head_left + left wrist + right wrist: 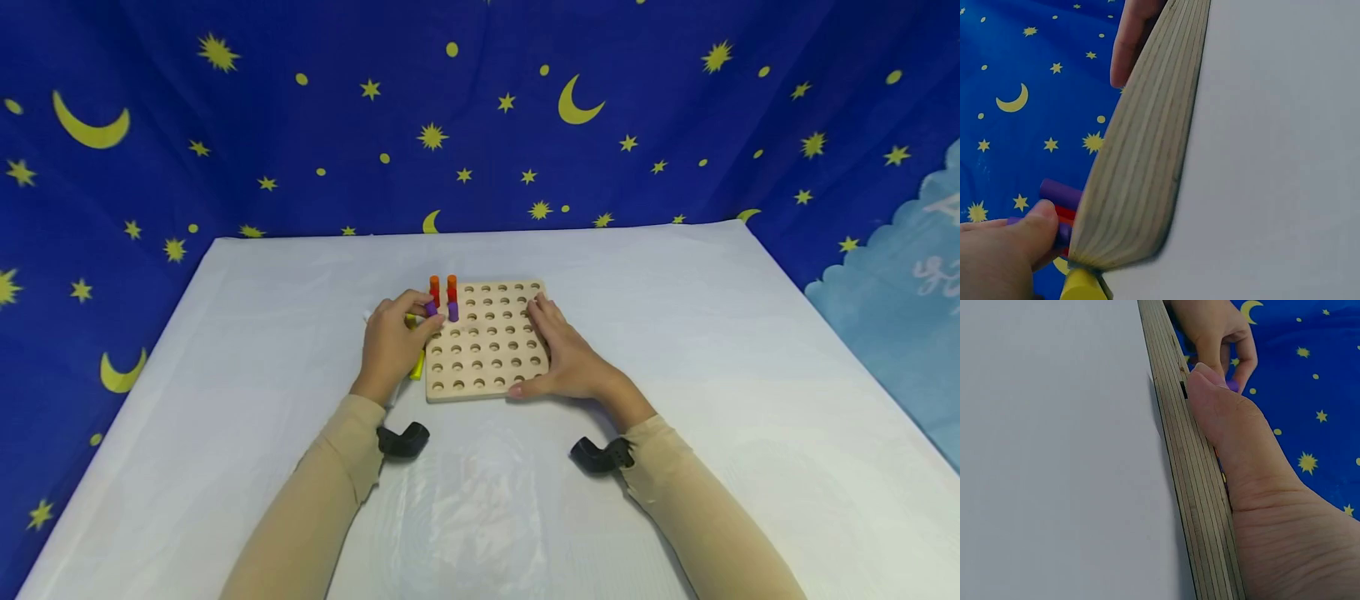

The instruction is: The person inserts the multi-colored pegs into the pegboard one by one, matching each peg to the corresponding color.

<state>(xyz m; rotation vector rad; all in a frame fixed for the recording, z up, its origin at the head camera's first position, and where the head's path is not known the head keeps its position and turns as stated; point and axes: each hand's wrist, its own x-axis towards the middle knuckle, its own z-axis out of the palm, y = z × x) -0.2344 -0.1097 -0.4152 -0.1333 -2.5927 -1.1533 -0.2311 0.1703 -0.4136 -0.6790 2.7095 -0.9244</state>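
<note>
— Wooden pegboard (487, 342) lies flat on the white table (675, 333); how much of it is filled?

— Very little. Two orange pegs (443, 287) stand in the far-left corner holes, and one purple peg (453, 312) stands just in front of the right-hand orange one. Nearly all the other holes show bare.

— And the hands?

— The left hand (392, 346) pinches a second purple peg (431, 308) between thumb and fingertips, right at the board's left edge beside the standing purple one. I can't tell whether it is already in a hole. The right hand (566, 354) lies with fingers straight along the board's right side, thumb at the near edge, holding nothing, steadying the board, I judge.

— Any spares?

— Yellow pegs (417, 363) lie on the table under the left hand, touching the board's left edge; the left wrist view shows one end of a yellow peg (1083, 286) at the board's corner.

— So?

— An early stage, by my judgement: three pegs seated, a fourth in hand, most holes left.
</note>
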